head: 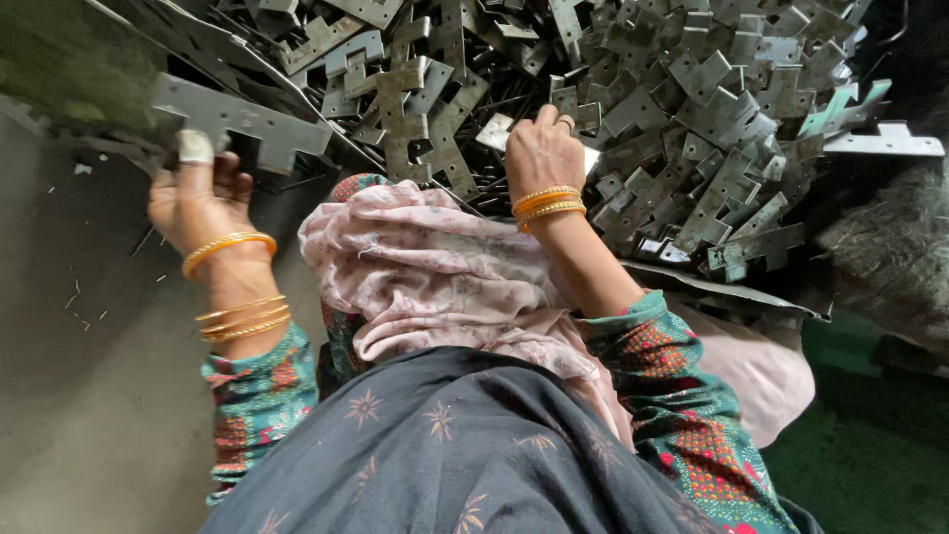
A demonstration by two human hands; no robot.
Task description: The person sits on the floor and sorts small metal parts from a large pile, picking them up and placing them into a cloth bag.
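**Two hands at a heap of stamped metal plates**

Nearest the viewer: dark cloth with pale star-shaped motifs [435,445] fills the bottom of the view, draped over the lap. Above it lies a bunched pink patterned cloth [435,277], crumpled between the two forearms. Both sleeves are teal with red and yellow print; gold-coloured bangles [229,245] ring the left wrist and forearm, and more sit on the right wrist.

Left hand [203,198]: raised at the left side, fingers curled shut around the lower edge of a flat grey metal plate [242,119]. The plate is long, notched along its edges, tilted slightly, and held clear of the heap, just beside its left edge. One fingertip wears a pale wrap or cap [195,146], pressed against the plate.

Right hand [542,153]: reaching into the heap, back of the hand toward the viewer, a ring on one finger. Fingers bent down onto a small bright metal piece [497,131]; whether they have closed on it or only rest on it, I cannot tell, as the fingertips are hidden.

Farther off: the pile of grey stamped metal plates [692,109], cross- and T-shaped, jumbled at all angles across the top and right. A bare grey floor [89,376] shows at left, scattered with small bits of debris.
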